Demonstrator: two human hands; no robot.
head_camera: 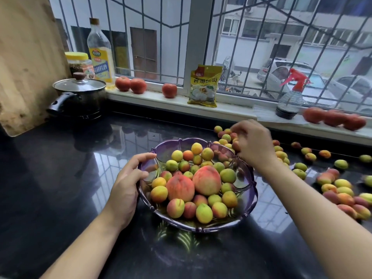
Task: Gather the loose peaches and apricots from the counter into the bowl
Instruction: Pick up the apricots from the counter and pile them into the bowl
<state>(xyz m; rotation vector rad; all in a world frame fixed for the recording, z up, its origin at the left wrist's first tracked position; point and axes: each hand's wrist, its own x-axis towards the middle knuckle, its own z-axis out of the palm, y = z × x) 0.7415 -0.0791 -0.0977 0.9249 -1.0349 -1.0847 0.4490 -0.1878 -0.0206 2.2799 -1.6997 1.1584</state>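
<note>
Clutter first: lidded pot sat at the back left of the tabletop, a wooden board leaning behind it. On the windowsill: a yellow-lidded jar, a cooking wine bottle, tomatoes in a loose row, a yellow pouch, and a spray bottle with a red trigger. More tomatoes, blurred, lay at the sill's far right. Window had metal bars; parked cars and buildings showed outside.

Tabletop was black and glossy, reflecting the window grid.

Purple glass bowl stood centre, already holding two peaches and a heap of apricots. Loose apricots were scattered on the tabletop right of the bowl, with a denser cluster just behind its far rim. Nothing lay between bowl and loose fruit.

Left hand gripped the bowl's near-left rim, thumb over the edge inside, fingers curled around the outside. Right hand reached past the bowl's far rim into the cluster, fingers curled down, motion-blurred; one reddish apricot showed at the fingertips, but I couldn't tell whether it was actually gripped. Both forearms entered from the bottom edge, bare.
</note>
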